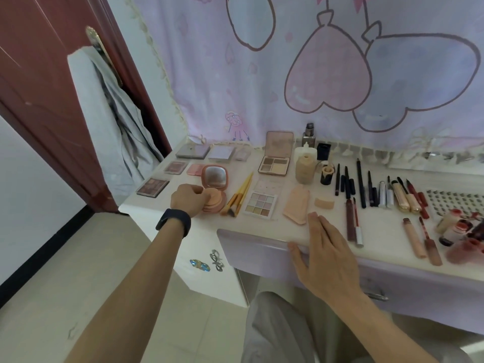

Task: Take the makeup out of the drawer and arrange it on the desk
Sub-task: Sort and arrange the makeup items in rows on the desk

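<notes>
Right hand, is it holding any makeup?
No, the right hand lies flat on the desk edge with straight fingers; only the left hand grips a puff.

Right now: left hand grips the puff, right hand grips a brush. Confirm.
Wrong on the right hand: it holds nothing and lies flat on the desk edge, as the head view shows. The left hand does grip the puff.

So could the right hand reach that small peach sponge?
Probably yes: the right hand lies open at the desk edge, and the small peach sponge sits just beyond its fingertips, nothing between.
</notes>
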Action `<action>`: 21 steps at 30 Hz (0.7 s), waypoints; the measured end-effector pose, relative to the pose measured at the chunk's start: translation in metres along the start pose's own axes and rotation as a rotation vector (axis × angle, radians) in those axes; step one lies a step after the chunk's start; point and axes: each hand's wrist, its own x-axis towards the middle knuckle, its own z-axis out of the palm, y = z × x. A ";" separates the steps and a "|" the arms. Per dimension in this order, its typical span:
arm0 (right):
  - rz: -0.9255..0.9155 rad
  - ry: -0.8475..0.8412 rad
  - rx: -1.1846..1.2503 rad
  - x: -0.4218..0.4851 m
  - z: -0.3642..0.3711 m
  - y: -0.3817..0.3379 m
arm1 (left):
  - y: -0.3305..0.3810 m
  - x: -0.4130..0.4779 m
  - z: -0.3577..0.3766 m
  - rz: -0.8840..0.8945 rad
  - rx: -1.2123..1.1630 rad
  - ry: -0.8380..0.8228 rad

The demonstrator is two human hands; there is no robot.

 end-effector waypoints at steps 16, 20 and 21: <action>-0.002 0.006 -0.017 0.000 -0.002 -0.002 | 0.056 0.029 -0.004 0.208 0.084 0.151; -0.018 -0.007 -0.068 0.000 -0.004 -0.003 | 0.098 0.064 0.017 0.352 0.398 0.003; -0.023 -0.009 -0.079 0.000 -0.003 -0.003 | 0.105 0.073 0.026 0.384 0.494 -0.045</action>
